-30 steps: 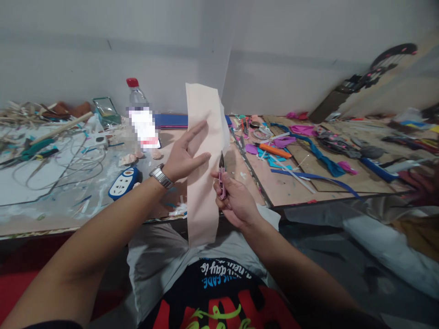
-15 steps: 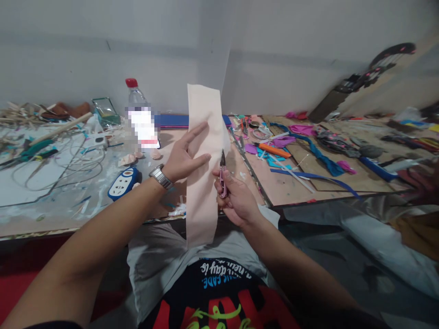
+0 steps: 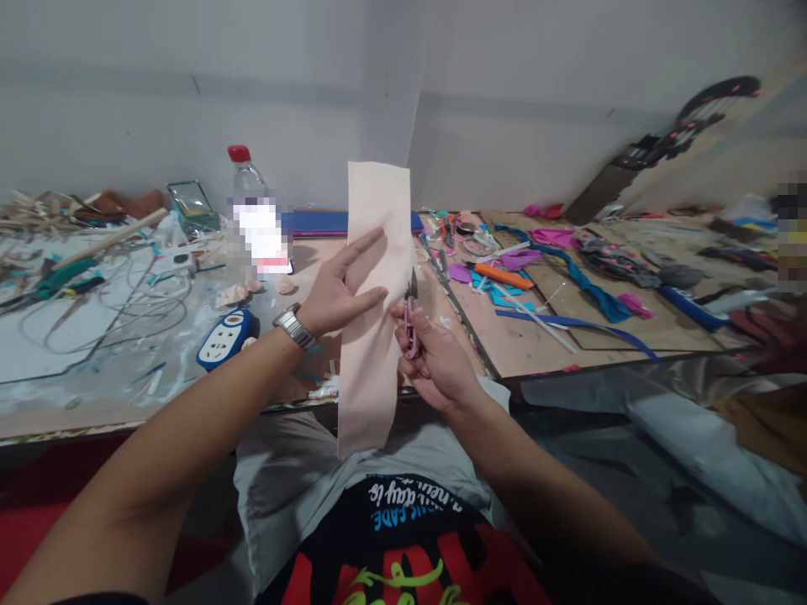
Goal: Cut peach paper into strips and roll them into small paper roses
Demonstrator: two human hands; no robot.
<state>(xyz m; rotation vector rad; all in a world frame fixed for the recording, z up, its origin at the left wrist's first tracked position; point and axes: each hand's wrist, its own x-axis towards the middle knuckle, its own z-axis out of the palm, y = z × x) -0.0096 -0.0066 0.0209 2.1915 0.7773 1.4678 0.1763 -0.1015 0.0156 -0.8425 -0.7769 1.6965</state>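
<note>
My left hand (image 3: pixel 339 290) holds up a long pale pink sheet (image 3: pixel 371 336) in front of me, thumb behind it and fingers stretched across its face. The sheet hangs upright from above the table edge down to my lap. My right hand (image 3: pixel 435 361) is closed round small pink-handled snips (image 3: pixel 411 315), whose dark blades point up and touch the sheet's right edge about halfway up. A metal watch sits on my left wrist.
A cluttered worktable (image 3: pixel 555 336) spreads ahead: a red-capped water bottle (image 3: pixel 247 197), a blue and white power strip (image 3: pixel 220 336), wires at left, an orange-handled cutter (image 3: pixel 504 276), blue strips and magenta scraps at right. A grey wall stands behind.
The snips have moved slightly up and right along the sheet's right edge. The sheet has shifted a little; my left hand keeps its hold.
</note>
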